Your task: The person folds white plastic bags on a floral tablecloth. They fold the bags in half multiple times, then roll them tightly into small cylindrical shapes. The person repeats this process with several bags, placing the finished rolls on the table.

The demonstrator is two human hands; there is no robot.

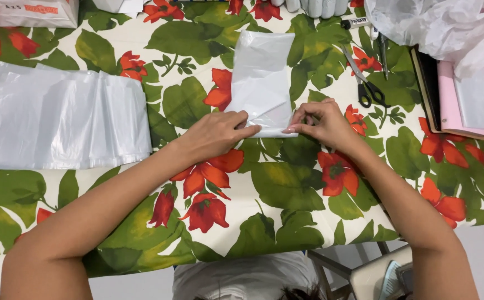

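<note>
From the head camera, 1 folded sheet of thin white plastic film (261, 83) lies flat near the middle of the table (286, 189), which wears a cloth printed with red flowers and green leaves. The left hand (217, 133) rests on the sheet's near left corner, fingers extended and pressing down, not clenched. The right hand (322, 121) pinches the near right corner between thumb and fingertips.

The film looks slippery: uneven pressure from either hand could probably let the fold slide open or skew.

To the left lies a wide stack of clear plastic bags (59, 122). To the right are black-handled scissors (367, 83), a pink folder (458, 105) and crumpled white plastic (436, 28). A grey floor shows beyond the near table edge.
</note>
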